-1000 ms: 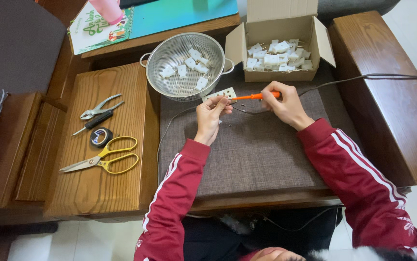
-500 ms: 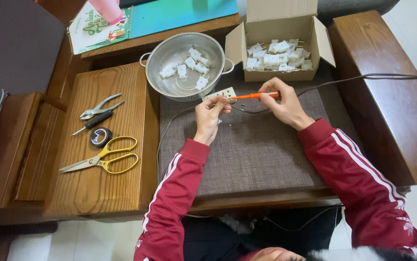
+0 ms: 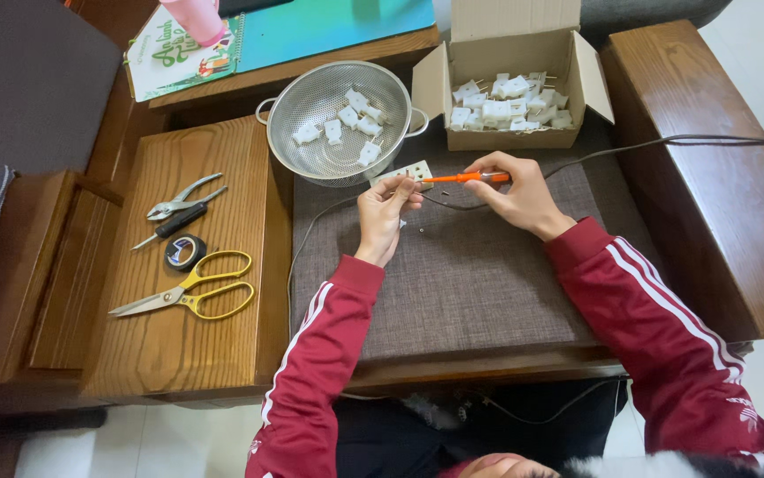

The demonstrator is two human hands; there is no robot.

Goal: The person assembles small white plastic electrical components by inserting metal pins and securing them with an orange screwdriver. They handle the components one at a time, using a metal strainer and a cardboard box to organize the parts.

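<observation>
Colander (image 3: 311, 133) and cardboard box (image 3: 510, 53) stand just beyond both hands.

Left hand (image 3: 386, 212) and right hand (image 3: 515, 188) both raised, fingers pinched closed.

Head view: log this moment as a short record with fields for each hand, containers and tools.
left hand: left hand holds a small white socket strip
right hand: right hand grips an orange screwdriver, tip at the strip
containers: metal colander and cardboard box, both with white plug parts
tools: yellow scissors, pliers, tape roll
</observation>
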